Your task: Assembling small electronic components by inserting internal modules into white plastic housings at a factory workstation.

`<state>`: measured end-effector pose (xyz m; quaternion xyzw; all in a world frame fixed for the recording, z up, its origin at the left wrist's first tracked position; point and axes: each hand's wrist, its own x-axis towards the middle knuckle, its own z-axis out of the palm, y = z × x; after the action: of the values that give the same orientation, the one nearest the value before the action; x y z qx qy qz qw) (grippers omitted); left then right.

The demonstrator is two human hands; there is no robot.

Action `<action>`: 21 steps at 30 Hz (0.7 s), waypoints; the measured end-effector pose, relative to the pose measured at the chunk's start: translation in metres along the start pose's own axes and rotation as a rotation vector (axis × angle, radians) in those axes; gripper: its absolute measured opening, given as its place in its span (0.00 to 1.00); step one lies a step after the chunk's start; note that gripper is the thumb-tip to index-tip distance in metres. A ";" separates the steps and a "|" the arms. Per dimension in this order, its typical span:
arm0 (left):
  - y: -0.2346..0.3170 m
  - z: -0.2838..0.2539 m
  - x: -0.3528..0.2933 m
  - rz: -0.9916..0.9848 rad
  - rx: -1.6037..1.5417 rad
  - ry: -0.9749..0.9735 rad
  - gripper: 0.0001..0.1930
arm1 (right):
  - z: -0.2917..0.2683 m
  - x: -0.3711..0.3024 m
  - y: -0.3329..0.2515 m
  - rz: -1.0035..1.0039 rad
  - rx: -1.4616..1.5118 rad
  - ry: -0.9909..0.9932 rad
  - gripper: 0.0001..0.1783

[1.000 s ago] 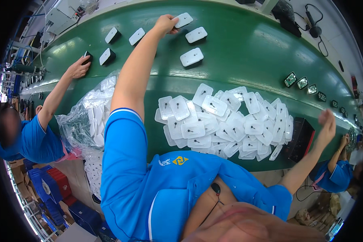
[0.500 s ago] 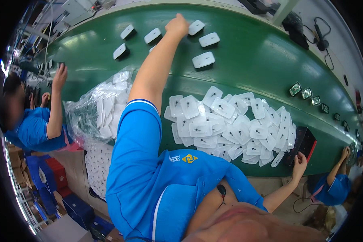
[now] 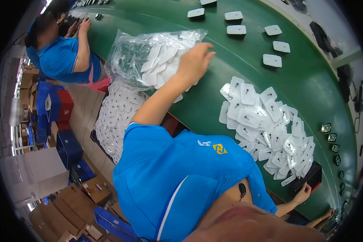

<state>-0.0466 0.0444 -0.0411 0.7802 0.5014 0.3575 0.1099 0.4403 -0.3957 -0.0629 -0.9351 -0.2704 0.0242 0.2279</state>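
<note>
My left hand is raised beside a clear plastic bag of white pieces, its fingers apart and nothing seen in them. Inside the bag lie flat white rounded rectangular plates, partly hidden by that hand and arm. My right hand grips the near edge of a black box with a red edge. Against this box rests a broad loose pile of white plates, many with a small dark mark in the middle. Part of the box's inside is out of sight.
Black blocks with white tops stand spaced out on the green table. Small square black-framed units line the right side. A heap of white plates sits below the table's edge. One co-worker is at left, another's hand lower right.
The view has swung left. My left hand has come back from the white-topped blocks at the far side to the plastic bag. My right hand stays at the black box.
</note>
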 end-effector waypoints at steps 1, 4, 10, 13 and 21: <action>-0.012 -0.013 -0.007 -0.082 0.013 0.012 0.09 | 0.001 0.001 0.003 0.027 -0.020 0.029 0.11; -0.060 -0.049 -0.023 -0.182 0.255 0.072 0.10 | 0.006 0.002 0.014 0.111 -0.077 0.118 0.15; -0.114 -0.110 -0.047 -0.322 0.633 -0.166 0.15 | 0.006 -0.005 0.018 0.062 -0.157 0.239 0.17; -0.113 -0.117 -0.056 -0.397 0.505 -0.320 0.17 | 0.009 -0.001 0.026 0.070 -0.130 0.290 0.17; -0.119 -0.125 -0.047 -0.633 0.267 -0.205 0.16 | 0.012 0.000 0.028 0.176 0.135 0.256 0.15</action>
<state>-0.2247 0.0371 -0.0350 0.6255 0.7469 0.1570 0.1619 0.4524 -0.4118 -0.0858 -0.9333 -0.1539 -0.0569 0.3195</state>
